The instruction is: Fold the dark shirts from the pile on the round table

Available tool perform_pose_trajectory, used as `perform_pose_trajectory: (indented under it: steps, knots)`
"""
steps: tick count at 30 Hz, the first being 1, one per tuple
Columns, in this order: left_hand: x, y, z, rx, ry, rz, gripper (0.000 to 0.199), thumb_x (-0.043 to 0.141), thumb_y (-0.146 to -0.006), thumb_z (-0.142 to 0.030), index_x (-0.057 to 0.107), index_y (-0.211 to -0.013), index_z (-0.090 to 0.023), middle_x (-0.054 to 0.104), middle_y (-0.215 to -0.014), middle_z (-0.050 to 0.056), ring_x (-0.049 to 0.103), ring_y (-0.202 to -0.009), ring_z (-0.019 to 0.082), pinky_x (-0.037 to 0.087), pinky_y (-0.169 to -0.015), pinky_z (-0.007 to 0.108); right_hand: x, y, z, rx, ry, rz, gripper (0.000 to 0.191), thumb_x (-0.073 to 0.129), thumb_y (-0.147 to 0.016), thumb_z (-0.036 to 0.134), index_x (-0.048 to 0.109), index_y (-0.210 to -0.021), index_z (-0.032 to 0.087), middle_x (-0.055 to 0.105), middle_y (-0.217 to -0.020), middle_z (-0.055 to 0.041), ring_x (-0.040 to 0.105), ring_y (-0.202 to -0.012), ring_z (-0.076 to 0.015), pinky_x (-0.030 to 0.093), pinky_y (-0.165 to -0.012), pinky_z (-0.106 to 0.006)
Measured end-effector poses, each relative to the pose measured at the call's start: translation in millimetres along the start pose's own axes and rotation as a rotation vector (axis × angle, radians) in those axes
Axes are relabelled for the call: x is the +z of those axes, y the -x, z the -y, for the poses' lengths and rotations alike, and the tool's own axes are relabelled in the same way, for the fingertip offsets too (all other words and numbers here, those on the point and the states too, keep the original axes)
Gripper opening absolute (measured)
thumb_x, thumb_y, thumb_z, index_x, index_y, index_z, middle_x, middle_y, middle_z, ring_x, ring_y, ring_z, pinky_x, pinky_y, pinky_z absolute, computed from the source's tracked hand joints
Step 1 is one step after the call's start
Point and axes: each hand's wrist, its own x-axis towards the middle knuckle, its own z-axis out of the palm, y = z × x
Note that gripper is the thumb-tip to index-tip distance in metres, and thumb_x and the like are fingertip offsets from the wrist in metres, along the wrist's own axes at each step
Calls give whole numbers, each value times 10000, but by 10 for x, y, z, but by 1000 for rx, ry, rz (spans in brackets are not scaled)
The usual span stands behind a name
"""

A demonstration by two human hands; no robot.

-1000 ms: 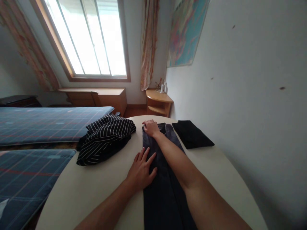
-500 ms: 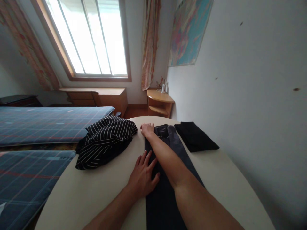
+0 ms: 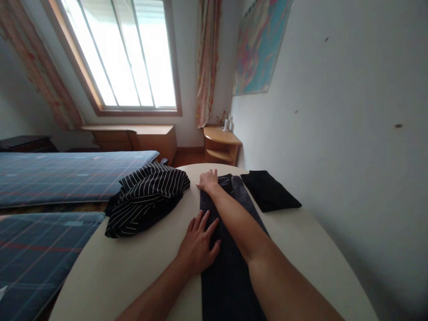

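Observation:
Dark trousers [image 3: 224, 263], folded lengthwise, lie along the table with the waistband at the far end. My left hand [image 3: 199, 245] rests on their left edge, fingers spread and flat. Reaching across farther away, my right hand [image 3: 207, 180] is on the far left corner by the waistband. Its thumb points left and its fingers are apart and bent over the far edge; the fingertips are partly hidden. My right forearm covers part of the trousers. Beside them on the right lies a folded black garment [image 3: 270, 191]. A black and white striped garment [image 3: 149, 194] sits bunched on the left.
The round cream table [image 3: 143, 272] carries all the clothes. Two beds with blue plaid mattresses [image 3: 73, 171] stand to the left. A white wall [image 3: 347, 169] runs along the right side. Beyond the table are a desk [image 3: 154, 129] and a corner shelf [image 3: 222, 135].
My right hand has shifted slightly right along the waistband, its fingers less curled than before. My left hand stays about where it was. The view has tilted and turned a little.

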Motion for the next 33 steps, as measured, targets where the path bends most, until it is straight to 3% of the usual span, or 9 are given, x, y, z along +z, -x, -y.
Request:
perform_pose_trajectory:
  steps: [8,16,24,28,33]
  knots:
    - [9,-3,12,5,2,5,616,524,-929,-410,398,-1518,-280,227,-1646,71,121,-1523,326,188,-1217,538,15,-69,101,110,-57,24,323,715,-782,305,741,-1071,165,719,-1152,-179,595,-1194,-311,208,-1134,-491]
    - [-10,-6,-1,-4,1,16,641,519,-929,-423,370,-1537,-284,229,-1645,80,119,-1523,327,187,-1216,540,-5,-209,-56,258,-279,-39,327,443,-959,347,663,-1189,273,709,-1201,-84,646,-1110,-241,419,-970,-429]
    - [-1,-11,10,-6,5,15,651,526,-924,-426,366,-1539,-288,223,-1647,79,127,-1522,326,185,-1216,532,144,-125,-84,139,-332,9,303,569,-912,318,662,-1199,329,705,-1218,-7,576,-1208,-217,392,-1043,-383]
    - [23,-12,20,0,-4,1,647,537,-921,-416,373,-1534,-288,230,-1645,72,132,-1522,322,190,-1215,526,73,-26,-162,92,-315,-40,320,523,-934,314,637,-1233,323,628,-1341,-11,513,-1274,-218,371,-1069,-383]
    - [32,-14,20,5,-29,-18,648,544,-923,-410,371,-1535,-290,248,-1639,78,148,-1520,321,206,-1209,523,-72,223,-445,139,-273,-100,326,488,-919,302,633,-1206,250,635,-1311,-75,536,-1241,-267,405,-1024,-412]
